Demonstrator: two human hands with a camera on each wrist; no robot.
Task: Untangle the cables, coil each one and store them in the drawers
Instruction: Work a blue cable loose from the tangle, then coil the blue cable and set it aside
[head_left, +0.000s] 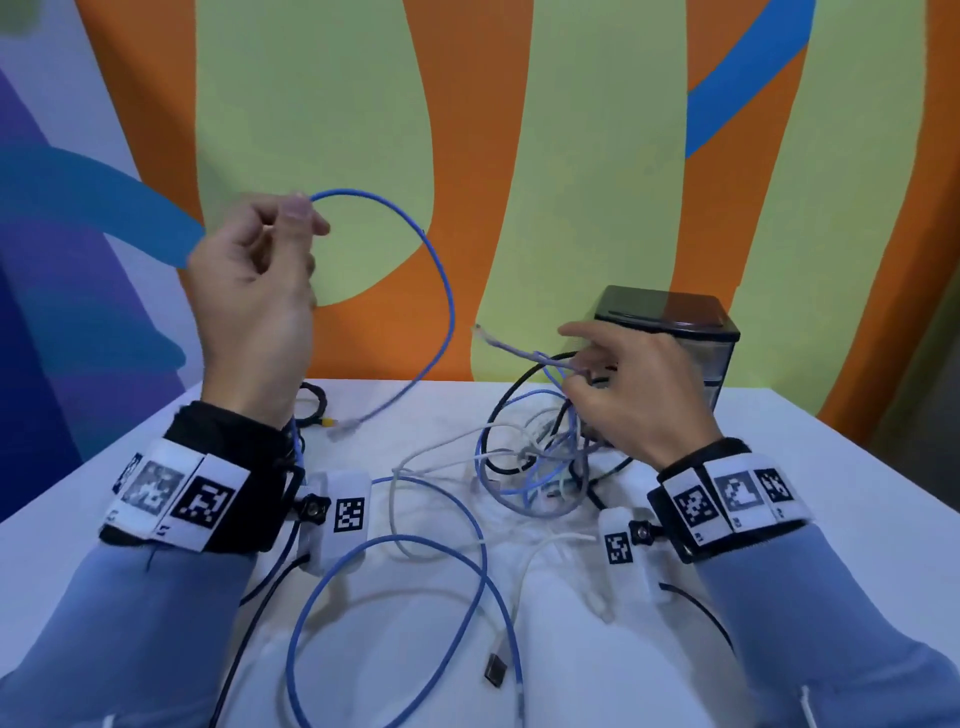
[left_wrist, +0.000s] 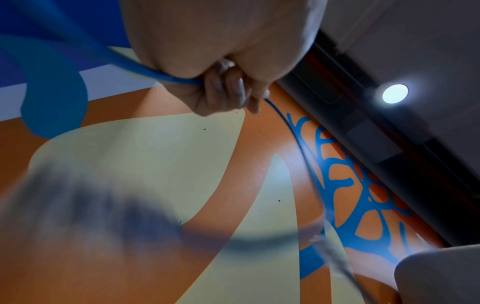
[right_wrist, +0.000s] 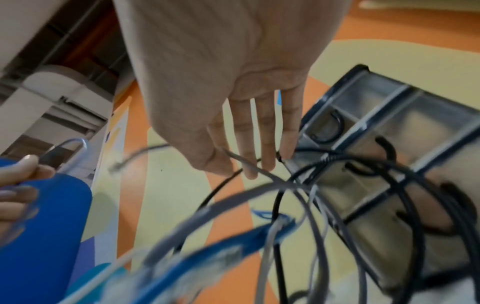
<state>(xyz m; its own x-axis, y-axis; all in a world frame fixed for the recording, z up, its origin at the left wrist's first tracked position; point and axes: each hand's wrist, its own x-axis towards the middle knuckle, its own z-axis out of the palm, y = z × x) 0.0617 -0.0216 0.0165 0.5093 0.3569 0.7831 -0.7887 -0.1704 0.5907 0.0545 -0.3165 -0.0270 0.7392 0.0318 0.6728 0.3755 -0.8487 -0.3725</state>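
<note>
No brand or readable wording shows anywhere; the only markings are black-and-white square code tags on the wrist bands (head_left: 179, 491) and on the small white camera housings below each wrist. The left hand (head_left: 254, 291) is raised above the tabletop's far left part, its thumb and fingers pinching a thin blue cable (head_left: 439, 270); the left wrist view shows the fingers (left_wrist: 226, 92) curled round that same cable. From the pinch the blue cable arches up and right, then falls to the white tabletop (head_left: 810, 457), where its clear plug (head_left: 345, 428) lies near the far edge beside a small black coil with a yellow tip (head_left: 317, 410). The right hand (head_left: 628, 389) hovers over the tangle (head_left: 540, 457) near the far right part of the tabletop, thumb and forefinger pinching a pale grey cable (head_left: 519, 353) whose free end sticks out to the left; in the right wrist view the other fingers (right_wrist: 267, 131) hang nearly straight. The tangle mixes black, white, grey and blue strands in looped knots. More blue loops (head_left: 405, 587) and white strands trail toward the near edge, along with a dark flat plug (head_left: 496, 670). The drawers (head_left: 696, 343), a black-framed unit with translucent fronts, stand at the far right edge behind the right hand.
</note>
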